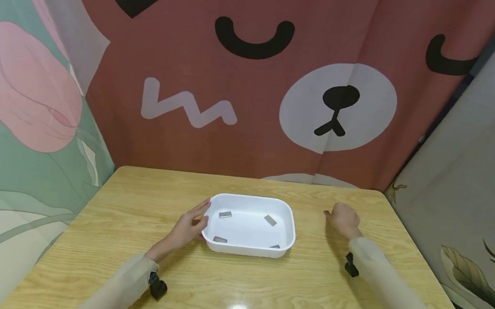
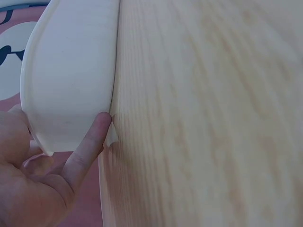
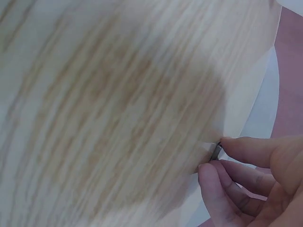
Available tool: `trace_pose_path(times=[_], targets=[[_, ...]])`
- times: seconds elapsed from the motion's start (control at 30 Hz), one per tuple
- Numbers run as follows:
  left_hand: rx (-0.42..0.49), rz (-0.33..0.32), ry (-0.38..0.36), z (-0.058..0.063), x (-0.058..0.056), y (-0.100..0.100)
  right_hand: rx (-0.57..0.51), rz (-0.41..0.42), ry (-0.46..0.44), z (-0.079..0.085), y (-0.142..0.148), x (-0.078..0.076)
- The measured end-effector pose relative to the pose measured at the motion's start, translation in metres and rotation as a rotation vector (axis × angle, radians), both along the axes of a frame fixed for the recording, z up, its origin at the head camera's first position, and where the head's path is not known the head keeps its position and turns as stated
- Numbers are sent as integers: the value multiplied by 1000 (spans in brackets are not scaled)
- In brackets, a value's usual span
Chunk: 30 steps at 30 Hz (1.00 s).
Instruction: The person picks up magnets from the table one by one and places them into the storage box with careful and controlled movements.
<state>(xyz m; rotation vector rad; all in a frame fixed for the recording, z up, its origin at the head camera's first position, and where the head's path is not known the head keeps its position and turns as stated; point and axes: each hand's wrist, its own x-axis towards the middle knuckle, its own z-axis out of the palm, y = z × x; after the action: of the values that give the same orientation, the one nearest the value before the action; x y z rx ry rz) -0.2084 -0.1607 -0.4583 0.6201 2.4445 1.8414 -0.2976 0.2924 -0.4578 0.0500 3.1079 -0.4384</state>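
Note:
A white rectangular tray (image 1: 248, 250) stands on the table, with several small grey metal strips inside it, among them one at the back left (image 1: 225, 215) and one at the back right (image 1: 270, 220). My left hand (image 1: 190, 223) holds the tray's left end, some fingers at the rim and one finger low on the side wall, as the left wrist view shows. Right of the tray, my right hand (image 1: 345, 220) is close over the tabletop. Its thumb and fingers pinch a small dark grey metal strip (image 3: 217, 152), mostly covered by the fingertips.
The wooden table (image 1: 200, 288) ends at the back against a curtain (image 1: 248, 149) with a bear face. Patterned cloth hangs along the left (image 1: 22, 154) and right (image 1: 469, 193) sides. A dark wrist camera (image 1: 158, 286) sits on the left wrist, another (image 1: 351, 265) on the right.

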Motion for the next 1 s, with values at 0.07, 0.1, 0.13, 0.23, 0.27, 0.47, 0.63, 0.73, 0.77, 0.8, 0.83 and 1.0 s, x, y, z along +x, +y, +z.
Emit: trace_pose_path(times=[0.07,0.1,0.13,0.23,0.27,0.47,0.63,0.73,0.77,0.8,0.83,1.0], targets=[[5,3,2,-1,0,0,7,0,2,0,1,-1],[8,3,4,-1,0,0,12,-1,0,0,1,-1],[7,4,6,-1,0,0,13,1,0,0,2,-2],[14,0,4,-1,1,-1,19,5,-9,-1,3,-2],[13,-1,3,-1,1,-1,17,6,-9,-1,4,-2],[7,3,-6,-1,0,-1,-18,32,25,-1,4,0],[3,-3,-8,0,0,-1,-63,73,22,-2,10,-2],[0,-2,-14,0,0,-1,-87,83,-2,-1,15,-4],[-2,0,-16,1,0,-1,-98,83,-14,-1,16,-4],[-1,1,-17,1,0,-1,-116,88,-26,-1,17,-5],[-3,2,-16,1,0,0,-133,97,-35,0,18,-5],[6,6,-16,2,2,0,-306,111,-120,-3,25,-7]])
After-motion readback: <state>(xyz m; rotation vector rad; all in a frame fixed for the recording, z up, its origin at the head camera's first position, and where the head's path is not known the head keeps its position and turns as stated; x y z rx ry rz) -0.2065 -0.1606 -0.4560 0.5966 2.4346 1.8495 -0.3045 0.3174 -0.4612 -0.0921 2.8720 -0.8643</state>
